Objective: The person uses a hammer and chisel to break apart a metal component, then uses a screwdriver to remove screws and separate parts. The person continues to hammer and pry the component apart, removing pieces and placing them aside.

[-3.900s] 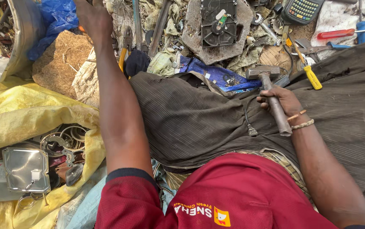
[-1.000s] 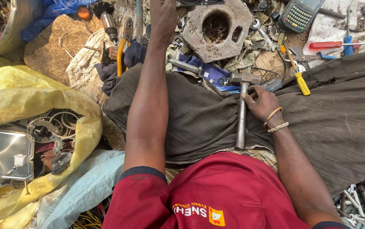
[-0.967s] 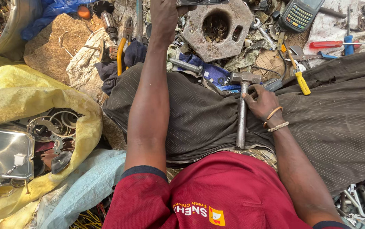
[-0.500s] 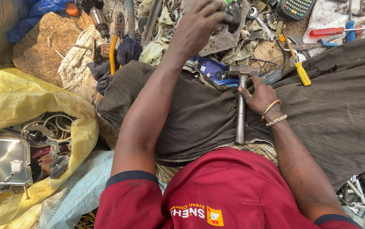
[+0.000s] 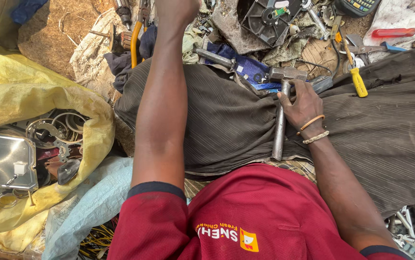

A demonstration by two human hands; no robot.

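Two hands show from my head view. My right hand [image 5: 303, 103] is wrapped tight around the metal handle of a hammer [image 5: 280, 113], which lies on the dark cloth [image 5: 226, 120] over my lap, head at the far end. My left hand [image 5: 176, 8] reaches to the far edge of the frame, beside a yellow-handled tool [image 5: 135, 41]; whether its fingers hold anything I cannot tell. Far right of it sits a black fan housing [image 5: 270, 19] on a grey block. A yellow sack [image 5: 34, 96] of metal scrap lies left.
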